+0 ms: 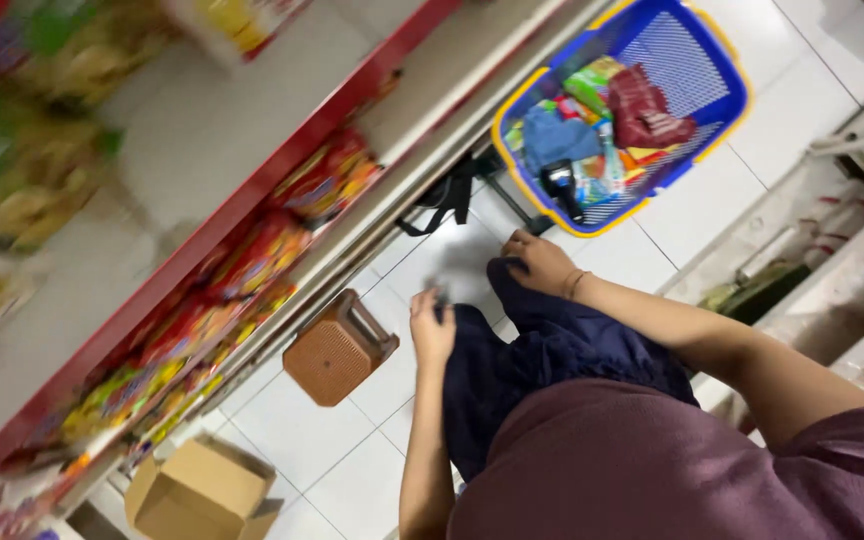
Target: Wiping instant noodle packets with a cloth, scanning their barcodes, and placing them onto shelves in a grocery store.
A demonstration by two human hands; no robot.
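while the camera tilts hard, both hands, left hand (432,330) and right hand (540,262), sit apart at frame centre, each clamped on the dark navy cloth (532,360), apparently to gather it; a blue basket (717,120) of packets stands upper right on the floor.

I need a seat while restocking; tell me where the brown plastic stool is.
In the head view, the brown plastic stool stands on the white tiled floor beside the red-edged shelf, left of the left hand.
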